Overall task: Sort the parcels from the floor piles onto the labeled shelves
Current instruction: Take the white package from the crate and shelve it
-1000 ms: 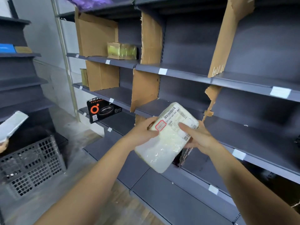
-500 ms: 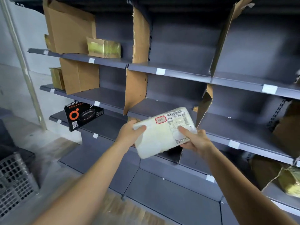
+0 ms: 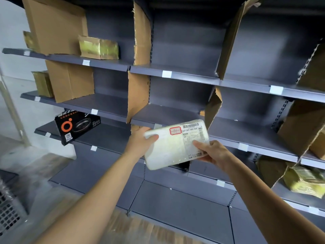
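White parcel point(image 3: 168, 148), a flat padded packet wrapped in clear film, held in the air in front of the grey shelving unit point(image 3: 186, 50), at about the height of the middle shelf point(image 3: 168, 113) and touching no shelf. Its long side runs roughly level with the right end slightly higher, and its printed face is turned toward the camera. On that face are a red-bordered sticker point(image 3: 175, 130) with a handwritten mark and, to its right, a shipping label point(image 3: 193, 132) with a barcode. The left hand point(image 3: 140, 141) grips the parcel's left end, thumb laid over the front and fingers hidden behind. The right hand point(image 3: 213, 154) grips the lower right corner, thumb pressed on the shipping label and fingers curled beneath. Upright cardboard dividers point(image 3: 140, 80) split the shelves into bays, and small white tags point(image 3: 166, 74) are fixed to the shelf edges; their text cannot be read. On the upper shelf, left bay, lies a parcel wrapped in yellow tape point(image 3: 98, 47); a similar taped parcel point(image 3: 304, 180) sits on a low shelf at far right. A black box point(image 3: 77, 127) printed with an orange ring leans on a lower left shelf. A grey plastic crate point(image 3: 8, 213) stands on the floor at the left edge.
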Demonstrator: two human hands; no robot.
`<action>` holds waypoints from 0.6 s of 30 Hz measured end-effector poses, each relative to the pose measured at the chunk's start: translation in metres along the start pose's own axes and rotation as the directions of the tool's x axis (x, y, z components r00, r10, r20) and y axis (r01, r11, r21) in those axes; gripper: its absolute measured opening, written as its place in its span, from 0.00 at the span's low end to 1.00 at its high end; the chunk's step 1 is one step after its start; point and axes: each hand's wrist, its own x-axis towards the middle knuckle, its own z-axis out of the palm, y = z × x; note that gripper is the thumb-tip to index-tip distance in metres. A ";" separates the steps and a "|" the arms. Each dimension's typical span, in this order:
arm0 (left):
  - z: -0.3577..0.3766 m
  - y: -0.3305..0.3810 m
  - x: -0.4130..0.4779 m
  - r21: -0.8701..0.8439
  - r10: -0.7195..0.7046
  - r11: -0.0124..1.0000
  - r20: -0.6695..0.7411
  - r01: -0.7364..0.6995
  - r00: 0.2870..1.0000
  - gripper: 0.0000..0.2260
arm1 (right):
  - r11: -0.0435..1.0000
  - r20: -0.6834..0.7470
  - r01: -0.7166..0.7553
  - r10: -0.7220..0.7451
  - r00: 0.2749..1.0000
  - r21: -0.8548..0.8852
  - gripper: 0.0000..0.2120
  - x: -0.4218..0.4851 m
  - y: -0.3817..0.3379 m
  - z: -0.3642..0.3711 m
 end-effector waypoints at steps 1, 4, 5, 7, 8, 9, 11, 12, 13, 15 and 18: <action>0.002 0.001 0.000 -0.007 0.001 1.000 0.001 -0.001 1.000 0.09 | 1.000 0.001 -0.003 0.003 1.000 -0.006 0.19 -0.002 0.000 -0.002; 0.009 0.002 -0.004 -0.033 -0.005 0.999 0.004 0.005 1.000 0.09 | 1.000 0.004 -0.006 0.006 1.000 0.002 0.18 -0.005 0.000 -0.009; 0.011 0.003 -0.006 -0.033 -0.006 0.999 0.001 0.006 1.000 0.10 | 1.000 0.007 -0.003 0.003 1.000 0.009 0.18 -0.005 0.001 -0.012; 0.016 0.007 -0.010 -0.016 -0.008 1.000 -0.001 0.008 1.000 0.12 | 1.000 0.019 -0.004 0.003 1.000 0.012 0.18 -0.006 0.002 -0.017; 0.018 0.008 -0.012 -0.004 -0.010 1.000 0.001 0.010 1.000 0.12 | 1.000 0.029 -0.009 0.009 1.000 0.008 0.18 -0.006 0.003 -0.020; 0.021 0.010 -0.014 0.010 -0.016 1.000 0.003 0.016 1.000 0.12 | 1.000 0.038 -0.014 0.014 0.999 0.002 0.17 -0.007 0.003 -0.023; 0.025 0.014 -0.018 0.030 -0.030 0.999 -0.005 0.031 1.000 0.12 | 1.000 0.061 -0.017 0.017 0.998 -0.007 0.17 -0.008 0.003 -0.030; 0.027 0.016 -0.020 0.032 -0.037 0.999 -0.012 0.037 0.999 0.11 | 1.000 0.076 -0.014 0.014 0.997 -0.006 0.17 -0.008 0.002 -0.033; 0.030 0.018 -0.021 0.029 -0.043 0.999 -0.018 0.043 0.999 0.11 | 1.000 0.091 -0.010 0.011 0.996 -0.002 0.17 -0.008 0.001 -0.037; 0.037 0.023 -0.025 0.019 -0.043 0.999 -0.026 0.044 0.999 0.09 | 1.000 0.112 -0.004 0.001 0.994 0.021 0.16 -0.010 0.000 -0.045; 0.050 0.027 -0.032 0.032 -0.054 0.998 -0.033 0.056 0.998 0.08 | 0.999 0.113 0.007 -0.011 0.993 0.033 0.15 -0.011 0.003 -0.057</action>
